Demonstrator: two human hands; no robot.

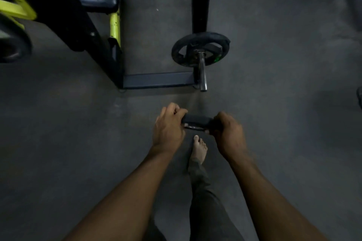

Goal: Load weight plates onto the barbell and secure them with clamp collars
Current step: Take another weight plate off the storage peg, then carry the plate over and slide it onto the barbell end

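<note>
A person's left hand [168, 127] and right hand [228, 133] grip opposite ends of a black clamp collar [196, 121], held between them. Beyond the hands, a weight plate [199, 50] sits on the barbell sleeve [201, 73], above a grey gym floor [274, 64] beside a yellow-and-black bench frame [114, 6].

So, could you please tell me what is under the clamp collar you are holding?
Under the clamp collar, gripped by the left hand and right hand, lie a bare foot and grey floor. The hands cover both of its ends.
</note>
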